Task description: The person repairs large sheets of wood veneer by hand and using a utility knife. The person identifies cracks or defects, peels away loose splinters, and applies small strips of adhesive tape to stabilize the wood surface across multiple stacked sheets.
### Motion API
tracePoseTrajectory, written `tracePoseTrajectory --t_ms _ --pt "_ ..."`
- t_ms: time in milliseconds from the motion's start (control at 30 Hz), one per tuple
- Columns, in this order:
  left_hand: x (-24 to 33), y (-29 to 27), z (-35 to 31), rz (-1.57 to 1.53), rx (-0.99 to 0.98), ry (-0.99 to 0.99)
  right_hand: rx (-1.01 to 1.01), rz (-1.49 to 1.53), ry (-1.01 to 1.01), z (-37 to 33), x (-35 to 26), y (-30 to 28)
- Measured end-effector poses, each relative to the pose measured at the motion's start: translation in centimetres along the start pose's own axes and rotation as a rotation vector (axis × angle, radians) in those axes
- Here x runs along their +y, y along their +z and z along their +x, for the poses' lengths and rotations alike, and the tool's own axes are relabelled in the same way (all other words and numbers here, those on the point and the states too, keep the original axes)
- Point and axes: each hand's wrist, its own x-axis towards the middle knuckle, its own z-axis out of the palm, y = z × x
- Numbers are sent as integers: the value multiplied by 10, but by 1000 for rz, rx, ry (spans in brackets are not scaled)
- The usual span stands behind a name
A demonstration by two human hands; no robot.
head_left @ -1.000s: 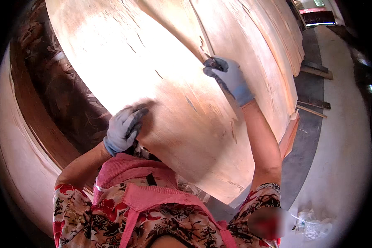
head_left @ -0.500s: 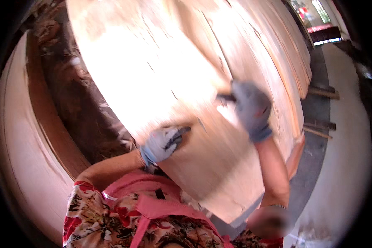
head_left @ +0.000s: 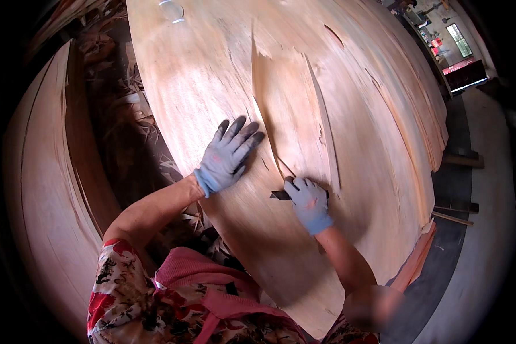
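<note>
Large pale wood veneer sheets (head_left: 183, 74) lie in a broad stack before me. My left hand (head_left: 228, 152), in a grey glove with dark fingertips, rests flat on the top sheet with fingers spread. My right hand (head_left: 309, 203), gloved alike, is closed around a dark flat-bladed knife (head_left: 279, 195). Its angular tip sticks out to the left of the fist, on the veneer. Just beyond the knife, a loose veneer strip (head_left: 292, 109) with ragged ends lies lengthwise, partly raised along its edges. The knife's handle is mostly hidden in the glove.
Another veneer stack (head_left: 43, 155) curves along the left. Between the stacks, scraps and shavings (head_left: 146, 117) litter the dark floor. Wooden bars (head_left: 463, 159) jut out at the right, beside a pale surface (head_left: 490, 189). A dark screen (head_left: 465, 75) stands far right.
My left hand has moved forward over the sheet and spread its fingers. My right hand, with the knife, has come nearer to me and leftward. The loose strip shows more plainly.
</note>
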Motion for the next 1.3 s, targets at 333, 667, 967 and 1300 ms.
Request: tracePoseTrajectory --t_ms 333,667,967,1300 --pt "-59 37 41 252 -123 104 -17 -74 -50 48 10 -8" --pt "-68 39 33 173 13 42 10 162 -1 70 13 -75" --pt "-75 38 41 243 -12 15 136 191 -151 74 32 -50" --pt "-86 56 30 234 41 146 21 271 -193 40 18 -11"
